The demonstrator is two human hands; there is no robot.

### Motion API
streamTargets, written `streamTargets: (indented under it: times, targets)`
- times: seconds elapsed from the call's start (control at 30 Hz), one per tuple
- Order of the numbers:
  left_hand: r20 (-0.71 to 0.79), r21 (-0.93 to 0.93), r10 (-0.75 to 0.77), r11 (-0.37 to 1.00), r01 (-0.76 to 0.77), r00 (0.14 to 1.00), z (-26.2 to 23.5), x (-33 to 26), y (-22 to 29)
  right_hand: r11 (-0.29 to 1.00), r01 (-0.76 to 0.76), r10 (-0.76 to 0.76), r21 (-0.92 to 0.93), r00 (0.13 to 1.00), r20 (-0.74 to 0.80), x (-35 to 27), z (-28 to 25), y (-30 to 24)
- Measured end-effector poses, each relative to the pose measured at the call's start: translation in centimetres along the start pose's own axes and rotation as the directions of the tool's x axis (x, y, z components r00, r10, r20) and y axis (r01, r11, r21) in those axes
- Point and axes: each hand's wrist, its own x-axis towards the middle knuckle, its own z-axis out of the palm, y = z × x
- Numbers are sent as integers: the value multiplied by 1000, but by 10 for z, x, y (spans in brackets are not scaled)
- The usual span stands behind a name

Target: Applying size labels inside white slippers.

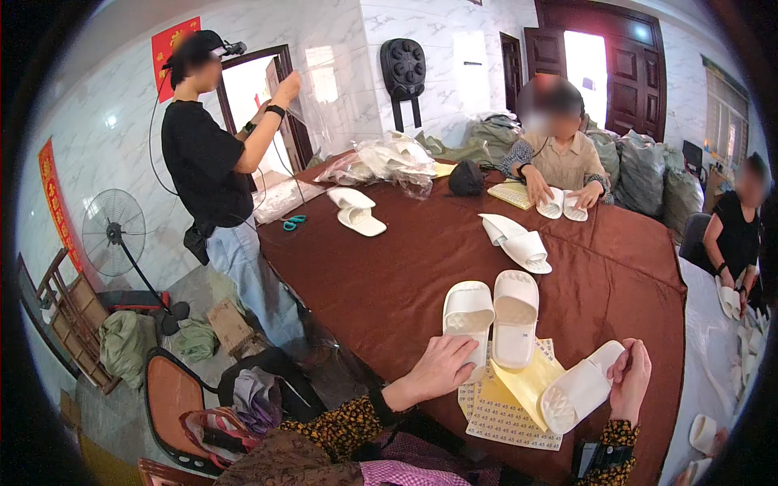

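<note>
While a brown cloth covers it from end to end, the bench (pixel 405 275) is the largest item, long and rectangular, with people seated at its far and right sides and one person standing at its left.

Heap of clear plastic bags (pixel 381 162): far left end of the bench, loosely piled.

Pair of white slippers (pixel 492 312): near end of the bench, lying side by side, touching, toes pointing away. The left hand (pixel 442 368) rests palm down on the heel of the left one, fingers (pixel 462 350) curled lightly over its edge.

Single white slipper (pixel 579 389): raised off the bench on a tilt, sole side showing, just right of the pair. The right hand (pixel 630 379) grips its toe end, fingers closed around it.

Yellow sheet (pixel 523 381): flat on the bench, between the pair and the held slipper.

Sheets of small white printed labels (pixel 502 417): under the yellow sheet, at the near edge.

Further white slippers (pixel 519 241): mid-bench, stacked crosswise, well apart from the hands.

Teal scissors (pixel 293 221): left edge of the bench.
</note>
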Motion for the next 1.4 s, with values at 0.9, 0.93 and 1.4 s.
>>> streamTargets:
  times: [0.9, 0.93, 1.4]
  targets:
    - [35, -104, -30, 994, 34, 999, -3, 0, -5, 999, -40, 40, -5, 999, -26, 1, 6, -3]
    - [44, -104, -40, 994, 44, 998, -4, 2, -4, 999, -43, 43, 0, 998, -37, 1, 7, -5]
    - [16, -150, -82, 985, 83, 997, -8, -1, 0, 999, -48, 48, -11, 998, -34, -1, 1, -3]
